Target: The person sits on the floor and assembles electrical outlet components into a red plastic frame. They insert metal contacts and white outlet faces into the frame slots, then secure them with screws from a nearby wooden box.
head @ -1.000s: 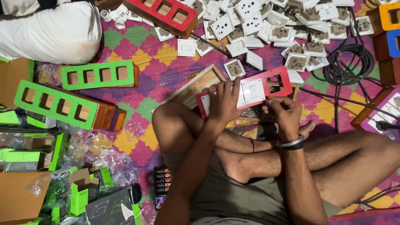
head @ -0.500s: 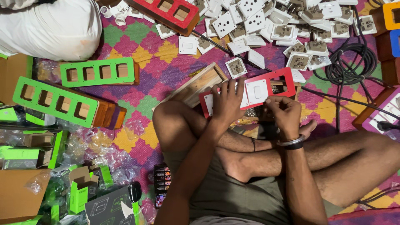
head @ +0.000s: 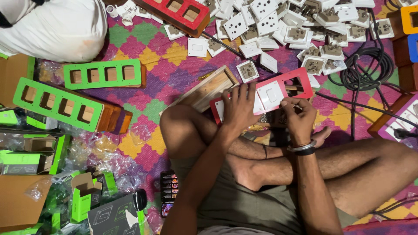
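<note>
Hands of a person sitting cross-legged on a patterned mat are working at the centre, and the scene is being told from left to right. At the far left, a white cloth bundle [head: 52, 26] is lying at the top, and below it 2 green faceplates with rectangular cut-outs are resting on wooden boxes, the longer one [head: 58, 104] slanting and the shorter one [head: 103, 74] lying above it. Green cardboard cartons [head: 82, 196] and crumpled clear plastic bags [head: 87, 152] are crowding the lower left corner.

Moving to the centre, an open wooden box [head: 204, 89] is lying tilted just above the person's left knee. The left hand [head: 239, 106] is lying with fingers spread and pressed flat on the left part of a red faceplate [head: 300, 76], which is resting across the lap, just in front of the crossed legs. A white switch module [head: 270, 95] is sitting in the middle opening of that faceplate, between the 2 hands. The right hand [head: 300, 115], wearing a bangle at the wrist, is curled at the lower edge of the faceplate with fingertips pinched together; what they are pinching is too small to tell.

Above the hands, another red faceplate on a wooden box [head: 180, 11] is lying at the top edge. To the right of it, a heap of white sockets and switches [head: 305, 30] is spreading across the mat. Further right, a coil of black cable [head: 363, 69] is lying beside orange and blue boxes [head: 409, 39] at the edge.
</note>
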